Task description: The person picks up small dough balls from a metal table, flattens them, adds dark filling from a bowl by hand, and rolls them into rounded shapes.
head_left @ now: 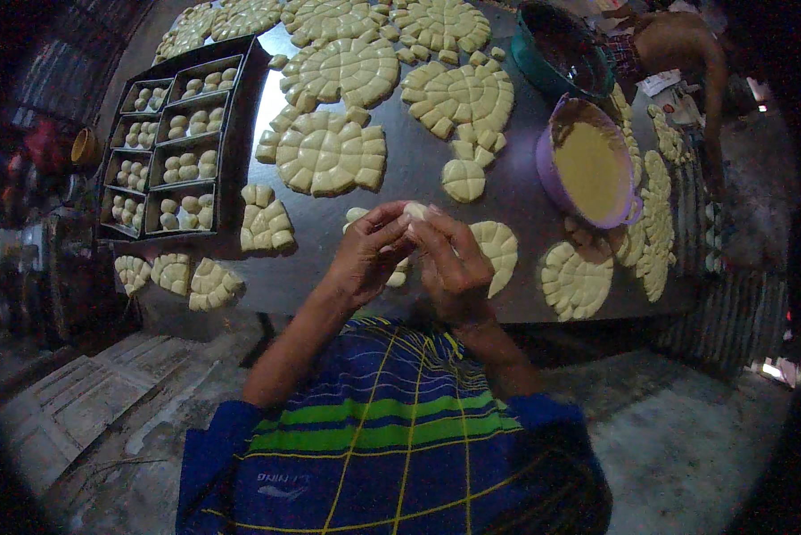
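Observation:
Between the fingertips of both hands I hold a small pale piece of dough [415,211] above the near edge of the dark table. My left hand [369,254] pinches it from the left, fingers bent. From the right, my right hand [454,267] closes on it with curled fingers. Just beyond my right hand lies a round of cut dough [497,254], partly hidden by it. Other dough pieces show beside and between my hands, mostly covered. Farther off sit a scored dough round [329,153] and a small quartered round [463,181].
A black divided tray [158,143] with dough balls in its compartments stands at left. At right are a purple basin [550,169] with a yellowish content and a green basin [536,64]. Several cut dough rounds cover the far table. Another person [672,53] is at the far right.

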Demonstrator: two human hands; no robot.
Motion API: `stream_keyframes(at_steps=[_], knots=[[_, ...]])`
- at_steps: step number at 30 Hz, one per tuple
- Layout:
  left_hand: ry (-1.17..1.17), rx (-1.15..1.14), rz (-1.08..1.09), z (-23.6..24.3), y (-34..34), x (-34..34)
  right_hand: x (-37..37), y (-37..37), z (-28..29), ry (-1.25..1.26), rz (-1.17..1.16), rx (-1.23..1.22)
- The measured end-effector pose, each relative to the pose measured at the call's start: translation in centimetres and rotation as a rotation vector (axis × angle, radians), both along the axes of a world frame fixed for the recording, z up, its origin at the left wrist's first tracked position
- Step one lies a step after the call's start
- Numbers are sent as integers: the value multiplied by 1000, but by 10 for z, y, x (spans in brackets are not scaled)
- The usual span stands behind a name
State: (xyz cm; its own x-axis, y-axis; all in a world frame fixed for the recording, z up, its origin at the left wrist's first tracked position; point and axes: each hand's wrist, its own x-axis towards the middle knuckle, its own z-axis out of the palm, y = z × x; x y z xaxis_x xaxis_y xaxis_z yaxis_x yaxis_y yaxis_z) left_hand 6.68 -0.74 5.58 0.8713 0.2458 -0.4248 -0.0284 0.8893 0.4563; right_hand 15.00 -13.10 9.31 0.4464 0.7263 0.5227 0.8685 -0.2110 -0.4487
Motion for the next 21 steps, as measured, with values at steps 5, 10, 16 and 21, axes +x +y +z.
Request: stream_keyframes(at_steps=[5, 10, 16, 21], knots=[[-122, 224, -25, -3, 8, -7, -5, 5, 11, 641, -248, 27], [-93, 315, -38, 14, 6, -1, 8, -2, -4, 822, -204, 119], [82, 603, 119, 2, -11, -2, 7, -6, -11, 769, -111, 161], [78, 596, 55, 0, -7, -3, 2, -10, -13, 295, -10, 38]])
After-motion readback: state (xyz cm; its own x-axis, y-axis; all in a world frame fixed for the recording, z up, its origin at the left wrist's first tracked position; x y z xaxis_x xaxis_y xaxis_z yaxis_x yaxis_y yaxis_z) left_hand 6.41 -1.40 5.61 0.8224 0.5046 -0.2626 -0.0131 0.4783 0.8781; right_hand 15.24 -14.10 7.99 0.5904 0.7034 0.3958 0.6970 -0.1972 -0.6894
